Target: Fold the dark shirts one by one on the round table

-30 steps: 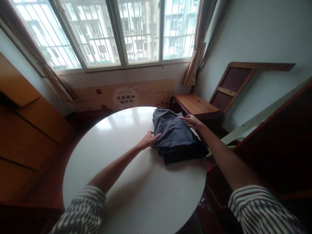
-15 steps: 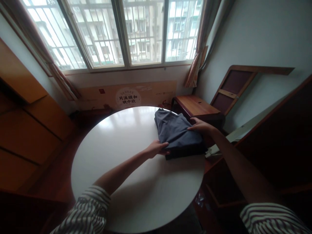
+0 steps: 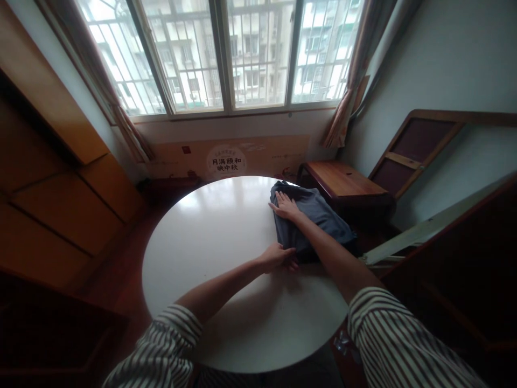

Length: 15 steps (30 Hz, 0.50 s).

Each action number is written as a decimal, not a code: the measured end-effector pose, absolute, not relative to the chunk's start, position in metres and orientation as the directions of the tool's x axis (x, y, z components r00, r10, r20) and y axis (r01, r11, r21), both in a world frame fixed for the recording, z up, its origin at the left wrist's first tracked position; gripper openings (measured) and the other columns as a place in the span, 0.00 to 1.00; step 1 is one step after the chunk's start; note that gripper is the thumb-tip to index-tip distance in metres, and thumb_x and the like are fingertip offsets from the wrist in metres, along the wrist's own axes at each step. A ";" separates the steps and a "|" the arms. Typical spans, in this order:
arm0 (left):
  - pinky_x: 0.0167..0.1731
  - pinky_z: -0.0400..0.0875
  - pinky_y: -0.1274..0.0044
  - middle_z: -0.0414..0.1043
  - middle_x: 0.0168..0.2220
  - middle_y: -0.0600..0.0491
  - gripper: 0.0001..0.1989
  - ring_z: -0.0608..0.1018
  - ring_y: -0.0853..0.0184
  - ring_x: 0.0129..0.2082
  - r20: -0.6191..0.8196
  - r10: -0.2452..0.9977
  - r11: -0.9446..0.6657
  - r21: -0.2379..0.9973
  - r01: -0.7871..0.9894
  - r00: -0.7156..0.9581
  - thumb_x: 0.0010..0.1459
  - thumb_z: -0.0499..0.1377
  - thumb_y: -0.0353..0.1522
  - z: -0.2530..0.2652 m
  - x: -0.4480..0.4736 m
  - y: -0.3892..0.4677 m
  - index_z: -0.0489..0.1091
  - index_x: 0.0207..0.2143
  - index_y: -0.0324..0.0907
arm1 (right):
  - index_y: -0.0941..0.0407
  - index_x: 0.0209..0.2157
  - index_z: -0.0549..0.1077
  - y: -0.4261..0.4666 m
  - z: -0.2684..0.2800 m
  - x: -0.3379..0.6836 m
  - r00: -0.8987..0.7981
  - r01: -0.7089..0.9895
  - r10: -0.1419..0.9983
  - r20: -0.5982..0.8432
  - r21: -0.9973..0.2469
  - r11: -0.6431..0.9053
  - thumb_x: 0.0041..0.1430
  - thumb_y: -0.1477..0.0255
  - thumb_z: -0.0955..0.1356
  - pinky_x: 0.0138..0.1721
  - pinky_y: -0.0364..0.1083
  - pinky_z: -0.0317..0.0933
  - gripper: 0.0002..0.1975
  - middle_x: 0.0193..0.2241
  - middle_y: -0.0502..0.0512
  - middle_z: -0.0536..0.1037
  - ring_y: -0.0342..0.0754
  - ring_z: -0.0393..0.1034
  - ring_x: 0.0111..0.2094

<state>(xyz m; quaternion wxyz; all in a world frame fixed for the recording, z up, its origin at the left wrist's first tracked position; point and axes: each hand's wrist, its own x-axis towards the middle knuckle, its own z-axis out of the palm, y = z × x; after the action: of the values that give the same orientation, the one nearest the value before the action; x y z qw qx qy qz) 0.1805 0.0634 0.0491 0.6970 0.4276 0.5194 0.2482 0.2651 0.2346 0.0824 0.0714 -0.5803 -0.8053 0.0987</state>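
Closest to me, two rolled-up striped sleeves (image 3: 169, 337) are reaching in past the near edge of a round white table (image 3: 210, 242), one to the left of it, the other over its right side. The left hand (image 3: 277, 257) is touching the near-left corner of a folded grey cloth (image 3: 319, 207), its thumb lying along the cloth and its fingers curling just below; whether it is pinching the fabric, I cannot tell. The cloth is lying in a low, slightly rumpled stack toward the table's far-right edge, with a darker layer showing along its near side. Farther up, the right hand (image 3: 286, 206) is resting palm down with its fingers somewhat spread, gripping nothing, on the cloth's far-left part, and its forearm is crossing above the stack.

Beyond the table's far-right edge, a low wooden bench (image 3: 343, 178) is standing by the wall. Past the far edge, a pale orange banner (image 3: 266, 151) with dark lettering is running under the window (image 3: 258, 54). Curtains (image 3: 341, 118) are hanging at both its sides, and outside its bars an apartment block is showing, bright and hazy.
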 end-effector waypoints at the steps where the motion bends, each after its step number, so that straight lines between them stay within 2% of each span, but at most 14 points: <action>1: 0.24 0.71 0.79 0.75 0.20 0.47 0.23 0.76 0.70 0.18 -0.516 0.791 0.514 0.852 0.101 0.330 0.62 0.61 0.44 0.049 0.182 0.064 0.73 0.26 0.32 | 0.59 0.71 0.44 0.240 0.079 0.261 -0.290 0.928 0.957 0.005 -0.242 0.283 0.69 0.54 0.52 0.67 0.63 0.34 0.36 0.71 0.60 0.41 0.55 0.35 0.71; 3: 0.25 0.73 0.78 0.75 0.19 0.47 0.23 0.77 0.69 0.19 -0.523 0.790 0.518 0.848 0.108 0.320 0.63 0.59 0.45 0.050 0.185 0.064 0.73 0.26 0.33 | 0.58 0.70 0.47 0.250 0.075 0.257 -0.270 0.928 0.962 0.035 -0.258 0.270 0.70 0.57 0.51 0.67 0.64 0.32 0.33 0.71 0.60 0.43 0.53 0.35 0.71; 6: 0.26 0.74 0.75 0.73 0.18 0.47 0.25 0.77 0.67 0.20 -0.526 0.778 0.520 0.846 0.117 0.344 0.62 0.59 0.48 0.051 0.187 0.062 0.72 0.24 0.34 | 0.58 0.69 0.51 0.254 0.074 0.258 -0.276 0.913 0.956 0.096 -0.286 0.292 0.70 0.60 0.52 0.66 0.67 0.32 0.31 0.70 0.62 0.47 0.56 0.40 0.70; 10: 0.27 0.73 0.74 0.75 0.21 0.48 0.26 0.76 0.67 0.20 -0.457 0.711 0.418 0.886 0.200 0.535 0.57 0.61 0.51 0.052 0.175 0.046 0.73 0.22 0.36 | 0.65 0.66 0.56 0.235 0.082 0.253 -0.312 0.904 0.916 0.250 -0.219 0.368 0.69 0.63 0.55 0.64 0.68 0.39 0.30 0.68 0.69 0.53 0.62 0.46 0.68; 12: 0.27 0.70 0.75 0.74 0.21 0.50 0.24 0.75 0.68 0.20 -0.359 0.717 0.241 0.932 0.270 0.598 0.59 0.59 0.49 0.054 0.156 0.035 0.73 0.23 0.38 | 0.68 0.63 0.60 0.214 0.088 0.247 -0.367 0.886 0.871 0.327 -0.164 0.434 0.67 0.67 0.58 0.64 0.64 0.44 0.28 0.65 0.72 0.59 0.63 0.52 0.66; 13: 0.26 0.69 0.76 0.73 0.20 0.51 0.23 0.73 0.69 0.19 -0.289 0.750 0.102 0.939 0.327 0.595 0.60 0.59 0.47 0.054 0.143 0.031 0.72 0.22 0.39 | 0.68 0.61 0.63 0.201 0.090 0.244 -0.417 0.862 0.842 0.344 -0.146 0.486 0.66 0.68 0.59 0.63 0.61 0.47 0.26 0.63 0.73 0.63 0.63 0.57 0.63; 15: 0.27 0.65 0.77 0.69 0.17 0.54 0.21 0.70 0.70 0.18 -0.103 0.838 -0.208 0.847 0.488 0.535 0.61 0.58 0.41 0.055 0.111 0.027 0.69 0.19 0.41 | 0.66 0.57 0.68 0.174 0.093 0.240 -0.535 0.783 0.771 0.345 -0.140 0.606 0.66 0.69 0.60 0.60 0.55 0.54 0.22 0.57 0.71 0.70 0.60 0.65 0.57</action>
<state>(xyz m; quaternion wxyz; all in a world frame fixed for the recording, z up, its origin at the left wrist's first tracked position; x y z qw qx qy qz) 0.1112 0.0268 0.0551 0.4490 0.7524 0.4409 0.1949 0.2396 0.1736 0.0928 0.1890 -0.4435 -0.8760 -0.0160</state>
